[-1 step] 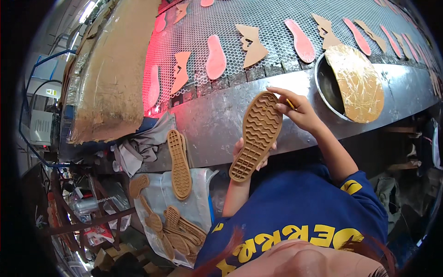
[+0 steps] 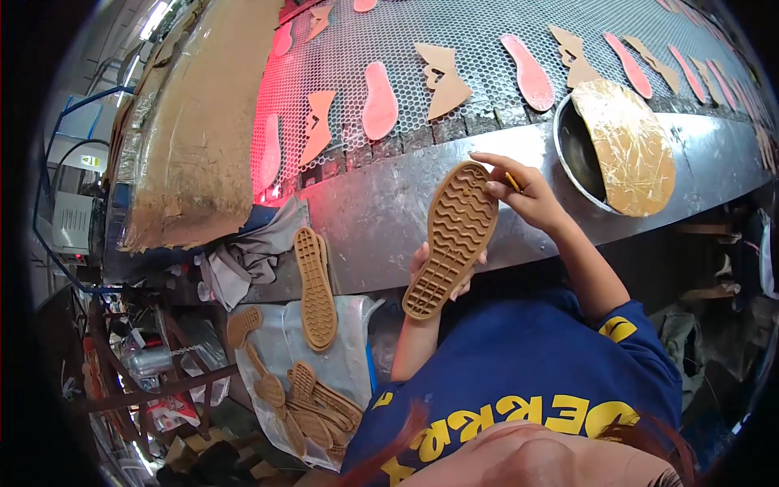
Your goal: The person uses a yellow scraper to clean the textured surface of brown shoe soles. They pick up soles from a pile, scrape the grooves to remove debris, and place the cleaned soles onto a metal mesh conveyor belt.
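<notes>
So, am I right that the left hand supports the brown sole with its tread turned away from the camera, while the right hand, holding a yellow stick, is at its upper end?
Not quite: the head view shows the brown sole with its tread facing the camera. The left hand supports it, and the right hand, holding a yellow stick, is at its upper end.

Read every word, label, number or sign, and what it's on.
Navy cloth T-shirt: large yellow lettering, partly hidden; I won't quote it.
White-and-yellow sticker, pale metal box: too small.
Crumpled red-and-white plastic bag: any print too blurred.
Tan ribbed shoe sole: nothing readable.
</notes>
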Action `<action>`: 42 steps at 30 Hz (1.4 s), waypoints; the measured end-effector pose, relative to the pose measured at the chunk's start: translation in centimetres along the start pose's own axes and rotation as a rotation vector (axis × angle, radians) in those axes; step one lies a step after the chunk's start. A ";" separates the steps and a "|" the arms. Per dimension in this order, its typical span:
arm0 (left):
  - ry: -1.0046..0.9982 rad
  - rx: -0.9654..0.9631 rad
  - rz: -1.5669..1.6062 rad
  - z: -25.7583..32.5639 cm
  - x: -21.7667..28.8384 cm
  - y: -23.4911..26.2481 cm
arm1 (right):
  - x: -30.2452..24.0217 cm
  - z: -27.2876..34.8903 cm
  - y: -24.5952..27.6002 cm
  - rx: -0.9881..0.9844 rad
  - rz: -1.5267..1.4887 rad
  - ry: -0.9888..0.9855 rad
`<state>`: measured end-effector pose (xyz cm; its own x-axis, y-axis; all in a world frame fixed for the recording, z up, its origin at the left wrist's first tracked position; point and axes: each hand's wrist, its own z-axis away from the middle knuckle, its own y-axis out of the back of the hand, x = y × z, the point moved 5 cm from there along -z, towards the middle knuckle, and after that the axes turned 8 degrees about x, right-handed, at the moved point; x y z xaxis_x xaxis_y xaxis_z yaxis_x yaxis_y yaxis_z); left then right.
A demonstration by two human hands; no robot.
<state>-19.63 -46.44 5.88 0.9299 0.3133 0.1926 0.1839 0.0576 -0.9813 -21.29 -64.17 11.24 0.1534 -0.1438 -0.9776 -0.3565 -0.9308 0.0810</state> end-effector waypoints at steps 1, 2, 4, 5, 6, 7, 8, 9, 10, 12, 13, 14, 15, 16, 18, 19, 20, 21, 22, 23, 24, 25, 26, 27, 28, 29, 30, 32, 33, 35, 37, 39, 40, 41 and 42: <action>0.007 0.014 -0.011 0.0 0.0 0.0 | 0.0 0.0 0.1 0.000 -0.019 -0.007; 0.016 0.003 -0.011 0.0 -0.1 -0.1 | 0.0 0.0 0.2 0.001 -0.038 -0.014; 0.031 -0.017 -0.017 0.1 0.0 -0.2 | -0.2 -0.3 0.3 0.020 -0.045 0.002; 0.072 0.027 -0.022 0.4 0.0 0.0 | -0.3 -0.5 0.4 0.040 -0.029 0.022; 0.107 0.067 -0.027 0.7 -0.1 0.1 | -0.5 -0.9 0.6 0.055 -0.011 0.046; 0.143 0.107 -0.032 0.8 -0.2 0.3 | -0.5 -1.3 1.1 0.093 0.023 0.081; 0.155 0.113 -0.068 0.4 -0.4 0.2 | -0.5 -1.5 1.5 0.159 -0.096 0.093; 0.164 0.128 -0.099 0.4 -0.6 0.1 | -0.6 -1.6 1.9 0.159 -0.154 0.045; 0.173 0.144 -0.130 0.3 -0.7 0.0 | -0.7 -1.8 2.5 0.160 -0.211 -0.004; 0.145 0.156 -0.113 0.0 -0.4 -0.2 | -0.9 -2.2 3.1 0.210 -0.214 0.058; 0.137 0.148 -0.089 -0.1 -0.4 -0.1 | -0.9 -2.2 3.2 0.225 -0.200 0.059; 0.129 0.140 -0.065 -0.2 -0.4 -0.1 | -0.9 -2.1 3.3 0.240 -0.186 0.060; 0.104 0.107 -0.061 -0.3 -0.3 -0.6 | -0.9 -2.1 3.4 0.257 -0.213 0.043; 0.100 0.093 -0.050 -0.5 -0.3 -0.5 | -0.8 -2.0 3.5 0.272 -0.240 0.027; 0.081 0.066 -0.035 -0.8 0.0 0.0 | -0.3 -2.1 3.7 0.304 -0.298 0.006; 0.079 0.044 -0.058 -1.0 0.1 0.3 | 0.5 -2.1 3.8 0.322 -0.330 0.002; 0.060 0.053 -0.046 -1.0 0.0 0.6 | 1.0 -2.1 4.0 0.338 -0.360 -0.004; 0.035 0.066 -0.043 -1.1 0.3 0.7 | 1.3 -2.0 4.0 0.350 -0.417 -0.017; 0.013 0.070 -0.040 -1.3 0.6 0.6 | 1.7 -2.2 4.3 0.365 -0.445 0.001; -0.019 0.058 -0.102 -1.4 0.9 1.1 | 2.0 -2.1 4.7 0.384 -0.442 -0.003; -0.045 0.091 -0.169 -1.2 1.4 1.2 | 2.2 -2.1 4.8 0.398 -0.452 -0.006; -0.077 0.119 -0.239 -0.9 1.8 1.1 | 2.1 -2.2 4.8 0.391 -0.479 0.010; -0.108 0.148 -0.305 -0.6 2.3 1.1 | 2.0 -2.1 4.7 0.386 -0.504 0.023; -0.127 0.104 -0.273 -0.5 2.8 0.8 | 2.1 -2.1 4.6 0.391 -0.527 0.046; -0.151 0.183 -0.368 -1.2 3.7 -0.5 | 2.0 -1.7 4.9 0.415 -0.508 0.027; -0.175 0.264 -0.461 -1.9 4.9 -2.0 | 1.9 -1.7 4.9 0.419 -0.514 0.048; -0.203 0.343 -0.544 -2.8 5.9 -3.1 | 1.8 -1.5 5.0 0.420 -0.514 0.067; -0.138 0.131 -0.411 -8.0 9.4 -3.4 | 1.8 -1.4 5.2 0.413 -0.469 0.081; -0.031 -0.060 -0.255 -11.2 12.1 -3.9 | 1.9 -1.2 5.2 0.413 -0.451 0.078; -0.180 -0.017 -0.506 -16.6 19.2 -5.2 | 1.6 -1.1 4.8 0.394 -0.460 0.082; -0.609 0.357 -0.839 -19.4 22.9 -9.5 | 1.8 -1.1 5.3 0.420 -0.449 0.079; -0.717 0.606 -0.656 -18.6 26.0 -7.2 | 1.4 -1.1 5.0 0.416 -0.436 0.077; -0.766 0.727 -0.558 -18.0 27.6 -5.5 | 1.4 -1.2 4.7 0.411 -0.434 0.075; -0.827 0.812 -0.743 -17.5 27.5 -4.3 | 1.3 -1.2 4.8 0.412 -0.443 0.067; -0.886 0.835 -0.876 -16.7 25.8 -3.7 | 1.3 -1.2 5.3 0.417 -0.446 0.060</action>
<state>9.01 -54.36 14.54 0.0789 0.3331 0.9396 0.0517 0.9399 -0.3376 -21.90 -69.63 10.65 0.4184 0.1996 -0.8861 -0.5749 -0.6970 -0.4285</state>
